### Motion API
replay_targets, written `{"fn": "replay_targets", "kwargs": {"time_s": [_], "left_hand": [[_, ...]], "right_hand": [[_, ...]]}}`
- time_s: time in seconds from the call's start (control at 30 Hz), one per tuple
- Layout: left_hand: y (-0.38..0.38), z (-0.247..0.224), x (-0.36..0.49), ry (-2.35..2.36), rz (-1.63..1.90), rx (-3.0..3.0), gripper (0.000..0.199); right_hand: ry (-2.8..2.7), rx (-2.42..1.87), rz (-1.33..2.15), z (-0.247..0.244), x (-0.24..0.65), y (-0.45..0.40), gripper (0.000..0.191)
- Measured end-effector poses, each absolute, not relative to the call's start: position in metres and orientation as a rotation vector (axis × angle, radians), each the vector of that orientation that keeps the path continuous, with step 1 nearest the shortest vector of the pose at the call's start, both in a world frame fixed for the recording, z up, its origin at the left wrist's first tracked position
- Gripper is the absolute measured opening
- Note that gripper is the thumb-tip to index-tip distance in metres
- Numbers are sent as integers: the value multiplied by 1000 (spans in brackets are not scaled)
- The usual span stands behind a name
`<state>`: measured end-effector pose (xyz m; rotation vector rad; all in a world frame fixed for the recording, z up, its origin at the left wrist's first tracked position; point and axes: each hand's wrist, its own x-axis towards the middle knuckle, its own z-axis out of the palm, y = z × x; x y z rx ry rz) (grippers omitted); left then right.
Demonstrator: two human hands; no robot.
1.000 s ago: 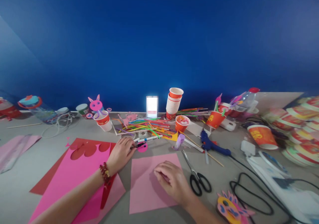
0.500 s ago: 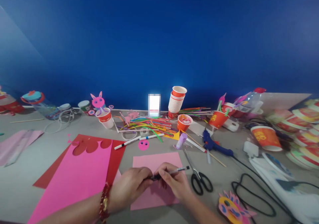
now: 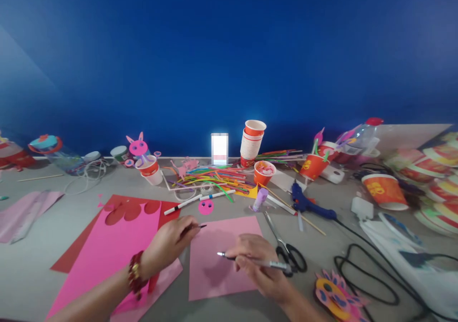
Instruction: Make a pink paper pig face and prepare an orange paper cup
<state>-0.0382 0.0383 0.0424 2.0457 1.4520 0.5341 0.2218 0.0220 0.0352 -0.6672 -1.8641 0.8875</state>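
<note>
My right hand [image 3: 255,264] holds a white marker [image 3: 272,264] over a light pink sheet [image 3: 211,284], the marker's tip pointing left above the paper. At the sheet's upper left corner, my left hand [image 3: 179,236] is closed on a small dark piece, which looks like the marker's cap [image 3: 202,226]. A pink paper face with eyes [image 3: 206,207] lies just beyond the sheet. To the left are a bright pink sheet with rounded cut-outs [image 3: 110,250] and a red sheet [image 3: 80,236]. Black-handled scissors [image 3: 282,245] rest beside my right hand.
Behind lie pipe cleaners [image 3: 222,176], two markers [image 3: 182,204] and a purple glue stick [image 3: 260,199]. Stacked cups [image 3: 251,143] stand by the blue wall. A blue glue gun [image 3: 311,207] with a black cable, an orange cup [image 3: 384,192] and a paper decoration [image 3: 334,296] are right.
My hands have come apart. The left one moved left and up with the dark cap; the right one turned the marker so its uncovered tip shows above the pink sheet.
</note>
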Motion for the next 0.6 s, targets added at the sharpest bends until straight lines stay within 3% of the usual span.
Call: {"fn": "replay_targets", "kwargs": {"time_s": [0.13,0.3,0.47,0.6], "left_hand": [[85,39,-5,1589,368,2474,21],[113,29,28,1543,333,2552,24],[98,26,8,1486,376,2579,30],[59,25,-27,1108,449,2653,25]], "right_hand": [[-2038,-650,725,25,216,19,23],[-2053,-726,692,11,220,26,24],[-2009,-756,718,12,220,23,24],[-1869,-875,789,13,219,22,23]]}}
